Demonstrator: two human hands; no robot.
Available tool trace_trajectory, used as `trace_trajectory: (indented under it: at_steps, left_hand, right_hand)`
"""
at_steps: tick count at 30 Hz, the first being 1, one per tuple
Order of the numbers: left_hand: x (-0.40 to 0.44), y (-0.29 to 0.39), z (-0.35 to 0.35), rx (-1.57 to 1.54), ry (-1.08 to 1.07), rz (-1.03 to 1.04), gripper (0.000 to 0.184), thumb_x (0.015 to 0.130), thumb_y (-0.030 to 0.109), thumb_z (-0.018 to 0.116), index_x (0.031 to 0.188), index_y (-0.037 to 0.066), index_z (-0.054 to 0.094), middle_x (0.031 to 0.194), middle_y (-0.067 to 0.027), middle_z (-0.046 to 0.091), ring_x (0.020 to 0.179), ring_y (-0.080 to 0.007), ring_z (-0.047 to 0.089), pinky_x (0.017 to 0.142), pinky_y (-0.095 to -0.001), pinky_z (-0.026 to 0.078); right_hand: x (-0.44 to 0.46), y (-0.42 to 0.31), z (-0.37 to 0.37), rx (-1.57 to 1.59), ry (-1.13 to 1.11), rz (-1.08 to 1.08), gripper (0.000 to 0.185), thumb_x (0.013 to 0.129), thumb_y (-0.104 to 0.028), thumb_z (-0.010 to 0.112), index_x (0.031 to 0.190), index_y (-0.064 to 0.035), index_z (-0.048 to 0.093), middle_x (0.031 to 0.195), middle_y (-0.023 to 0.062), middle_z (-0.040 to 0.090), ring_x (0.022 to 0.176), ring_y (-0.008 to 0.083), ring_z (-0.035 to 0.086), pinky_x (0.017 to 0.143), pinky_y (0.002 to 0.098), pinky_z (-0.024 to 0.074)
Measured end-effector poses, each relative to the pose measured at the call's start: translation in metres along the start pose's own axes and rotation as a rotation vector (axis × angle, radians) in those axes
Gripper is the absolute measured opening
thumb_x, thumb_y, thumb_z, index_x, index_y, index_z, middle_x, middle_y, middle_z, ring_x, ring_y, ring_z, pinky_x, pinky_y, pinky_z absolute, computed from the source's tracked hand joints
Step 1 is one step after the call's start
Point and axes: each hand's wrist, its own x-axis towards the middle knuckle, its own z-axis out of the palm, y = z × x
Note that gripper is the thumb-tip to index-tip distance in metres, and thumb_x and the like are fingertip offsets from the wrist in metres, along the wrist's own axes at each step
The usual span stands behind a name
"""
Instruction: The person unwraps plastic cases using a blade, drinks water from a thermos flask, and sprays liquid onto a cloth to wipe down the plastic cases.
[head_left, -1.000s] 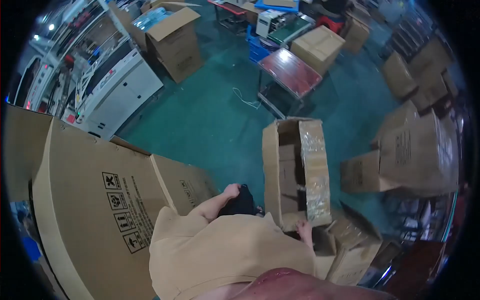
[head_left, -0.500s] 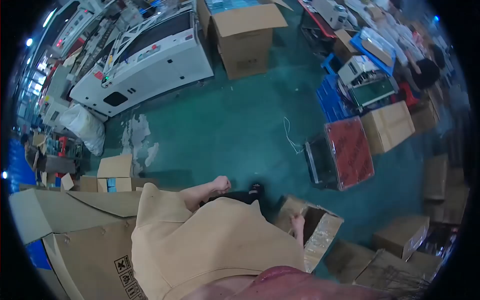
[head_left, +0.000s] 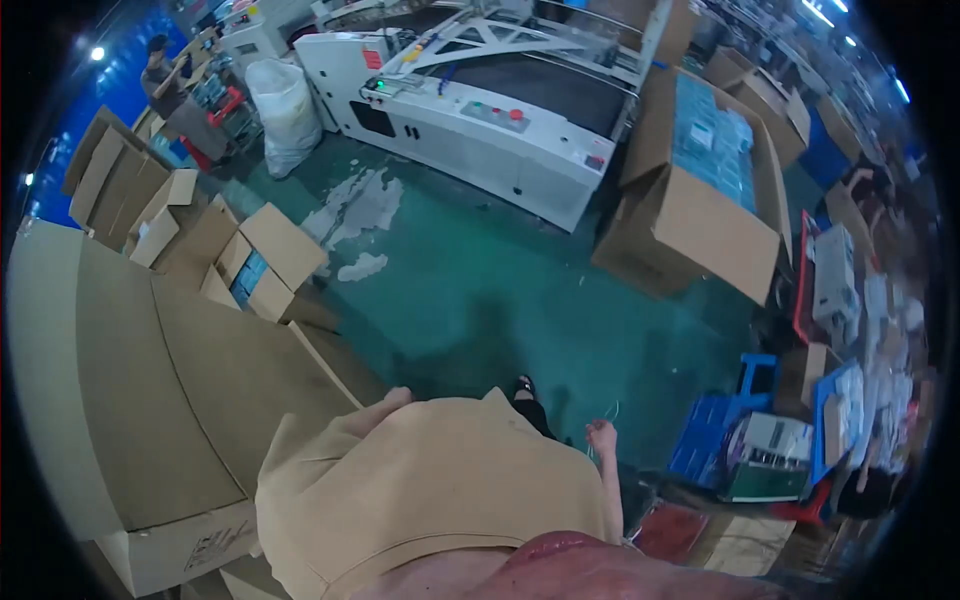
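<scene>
The view has swung to the white machine; before it, the right hand curls loosely, hold unclear; left hand, cannot tell.

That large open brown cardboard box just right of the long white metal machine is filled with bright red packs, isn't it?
Not quite: the packs are light blue, not red, as the head view shows. The large open brown cardboard box is indeed just right of the long white metal machine.
</scene>
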Motion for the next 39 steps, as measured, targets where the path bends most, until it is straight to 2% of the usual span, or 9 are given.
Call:
trace_trajectory:
  at_steps: [5, 10, 17, 24, 26, 33, 35, 37, 39]
  left_hand:
    - [0.096, -0.058, 0.055, -0.243, 0.183, -0.030, 0.035, 0.075, 0.026, 0.054, 0.105, 0.009, 0.061, 0.106, -0.0152, 0.059, 0.098, -0.0316, 0.056, 0.084, -0.0402, 0.044]
    - [0.037, 0.003, -0.039, -0.698, 0.489, -0.435, 0.031, 0.078, 0.024, 0.048, 0.103, 0.010, 0.061, 0.103, -0.0155, 0.060, 0.097, -0.0345, 0.055, 0.081, -0.0418, 0.045]
    - [0.105, -0.120, -0.156, -0.738, 0.459, -0.433, 0.028, 0.075, 0.022, 0.052, 0.098, 0.010, 0.064, 0.093, -0.0143, 0.063, 0.088, -0.0305, 0.060, 0.077, -0.0390, 0.047]
    - [0.133, -0.201, -0.407, -0.947, 0.513, -0.331, 0.016, 0.076, 0.017, 0.060, 0.079, 0.002, 0.065, 0.063, -0.0104, 0.063, 0.051, -0.0168, 0.061, 0.054, -0.0302, 0.049]
    - [0.136, -0.220, -0.496, -0.992, 0.723, -0.246, 0.020, 0.076, 0.021, 0.063, 0.072, 0.001, 0.064, 0.058, -0.0086, 0.061, 0.045, -0.0164, 0.057, 0.051, -0.0297, 0.046]
    - [0.073, -0.278, -0.813, -0.983, 1.466, 0.093, 0.010, 0.078, 0.010, 0.062, 0.083, 0.002, 0.062, 0.070, -0.0105, 0.060, 0.064, -0.0177, 0.058, 0.056, -0.0267, 0.045]
    - [0.015, -0.283, -0.893, -0.565, 1.629, 0.218, 0.014, 0.072, 0.004, 0.067, 0.086, 0.003, 0.061, 0.074, -0.0091, 0.060, 0.068, -0.0183, 0.057, 0.057, -0.0258, 0.045]
    - [-0.039, -0.292, -0.952, -0.257, 1.757, 0.330, 0.020, 0.067, 0.006, 0.071, 0.083, 0.001, 0.061, 0.077, -0.0083, 0.061, 0.073, -0.0189, 0.060, 0.061, -0.0284, 0.049]
    - [-0.073, -0.303, -1.001, -0.226, 1.940, 0.513, 0.021, 0.065, 0.010, 0.075, 0.080, 0.005, 0.061, 0.075, -0.0029, 0.058, 0.066, -0.0160, 0.056, 0.053, -0.0263, 0.045]
  right_hand:
    - [0.142, -0.154, -0.011, -0.354, -0.355, -0.291, 0.032, 0.073, -0.017, 0.061, 0.100, 0.0006, 0.059, 0.078, 0.0148, 0.064, 0.060, 0.0193, 0.063, 0.061, 0.0308, 0.0503]
    - [0.276, -0.354, 0.037, -0.689, -0.541, -0.789, 0.033, 0.072, -0.021, 0.061, 0.099, -0.0016, 0.060, 0.083, 0.0157, 0.064, 0.076, 0.0268, 0.063, 0.070, 0.0365, 0.0499]
    - [0.307, -0.565, 0.196, -0.598, -0.700, -0.781, 0.036, 0.073, -0.026, 0.058, 0.101, -0.0033, 0.059, 0.089, 0.0160, 0.063, 0.082, 0.0290, 0.061, 0.073, 0.0368, 0.0482]
    - [0.281, -0.728, 0.324, -0.616, -0.999, -1.077, 0.035, 0.075, -0.026, 0.061, 0.104, -0.0066, 0.058, 0.091, 0.0158, 0.062, 0.086, 0.0303, 0.059, 0.074, 0.0390, 0.0474]
    - [0.290, -0.799, 0.352, -0.576, -1.077, -0.802, 0.034, 0.075, -0.023, 0.062, 0.105, -0.0058, 0.058, 0.092, 0.0155, 0.062, 0.086, 0.0279, 0.060, 0.074, 0.0365, 0.0479]
    - [0.305, -1.143, 0.482, 0.003, -1.049, -0.977, 0.024, 0.078, -0.015, 0.061, 0.100, -0.0029, 0.060, 0.084, 0.0097, 0.065, 0.075, 0.0136, 0.060, 0.068, 0.0259, 0.0475]
    - [0.259, -1.270, 0.474, 0.293, -1.132, -1.027, 0.020, 0.080, -0.012, 0.061, 0.096, -0.0006, 0.061, 0.079, 0.0048, 0.062, 0.070, 0.0089, 0.057, 0.064, 0.0225, 0.0460]
    - [0.207, -1.377, 0.451, 0.500, -1.247, -1.221, 0.015, 0.078, -0.008, 0.064, 0.090, -0.0003, 0.061, 0.079, 0.0052, 0.061, 0.070, 0.0081, 0.056, 0.061, 0.0220, 0.0451]
    - [0.163, -1.462, 0.440, 0.768, -1.191, -1.842, 0.013, 0.076, 0.002, 0.061, 0.088, 0.0033, 0.057, 0.083, 0.0130, 0.059, 0.075, 0.0173, 0.056, 0.063, 0.0239, 0.0459]
